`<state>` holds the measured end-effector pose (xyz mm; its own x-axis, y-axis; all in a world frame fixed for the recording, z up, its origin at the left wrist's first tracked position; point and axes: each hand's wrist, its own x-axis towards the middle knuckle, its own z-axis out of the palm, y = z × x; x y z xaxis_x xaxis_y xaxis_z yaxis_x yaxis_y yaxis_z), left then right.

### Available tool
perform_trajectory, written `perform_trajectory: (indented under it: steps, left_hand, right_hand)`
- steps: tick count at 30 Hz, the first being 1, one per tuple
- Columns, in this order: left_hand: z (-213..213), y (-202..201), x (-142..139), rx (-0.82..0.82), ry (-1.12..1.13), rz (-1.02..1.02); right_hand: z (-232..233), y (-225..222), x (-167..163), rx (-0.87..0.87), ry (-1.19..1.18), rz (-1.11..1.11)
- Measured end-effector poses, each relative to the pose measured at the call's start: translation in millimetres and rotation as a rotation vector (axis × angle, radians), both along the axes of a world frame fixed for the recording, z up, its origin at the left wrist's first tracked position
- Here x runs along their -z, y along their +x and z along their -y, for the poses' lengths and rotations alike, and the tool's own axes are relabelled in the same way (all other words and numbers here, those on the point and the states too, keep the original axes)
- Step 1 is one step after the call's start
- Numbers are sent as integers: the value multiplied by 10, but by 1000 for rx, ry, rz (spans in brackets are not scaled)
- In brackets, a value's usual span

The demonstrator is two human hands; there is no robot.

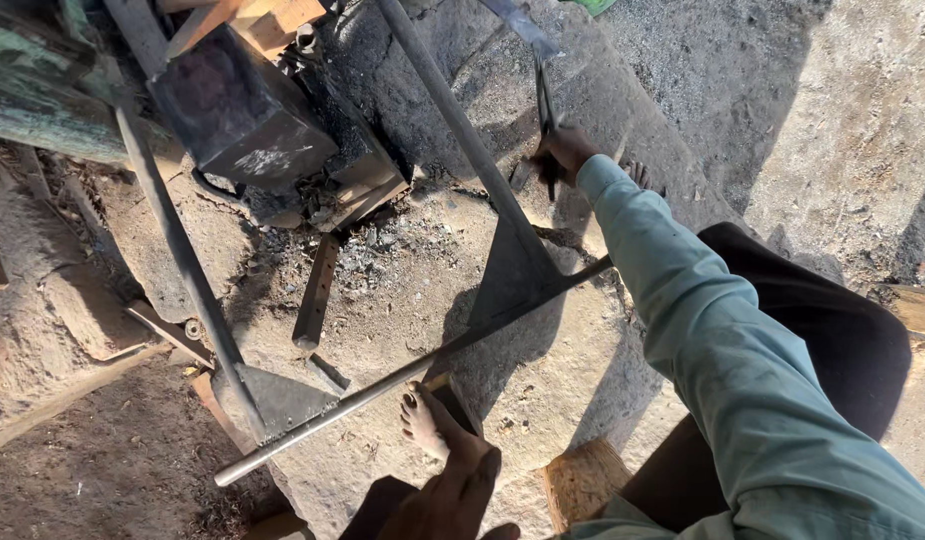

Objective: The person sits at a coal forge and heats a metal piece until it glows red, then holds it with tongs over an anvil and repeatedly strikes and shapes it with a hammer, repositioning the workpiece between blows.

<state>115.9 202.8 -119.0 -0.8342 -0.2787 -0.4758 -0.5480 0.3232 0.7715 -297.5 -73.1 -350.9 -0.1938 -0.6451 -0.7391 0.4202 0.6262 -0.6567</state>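
Dusty stone ground [402, 290] w/ ash; right hand [562, 152] clamped on tongs [544, 105], left hand unseen.

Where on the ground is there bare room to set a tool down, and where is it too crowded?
Bare stone lies between the long rod, the flat bar and the metal triangle. More open ground sits at the upper right, beyond the right hand gripping tongs. Crowded: the upper left around the dark block, with scraps and ash.

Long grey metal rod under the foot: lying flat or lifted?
Lying flat: the long grey metal rod rests along the stone slab, with the bare foot on it.
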Motion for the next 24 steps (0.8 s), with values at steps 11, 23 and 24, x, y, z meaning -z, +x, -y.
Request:
perform_trajectory:
  steps: [11,23,24]
  left_hand:
    - [3,-387,-324,-193,-197,-228]
    - [-937,-2433,-1446,58,-198,-754]
    - [-1082,-2372,-1487,170,-173,-812]
  right_hand:
    - [-285,-97,-264,-487,279,-205]
    - [-836,-422,-2519,-523,-158,-828]
    - [-884,-478,-2672,-622,-183,-893]
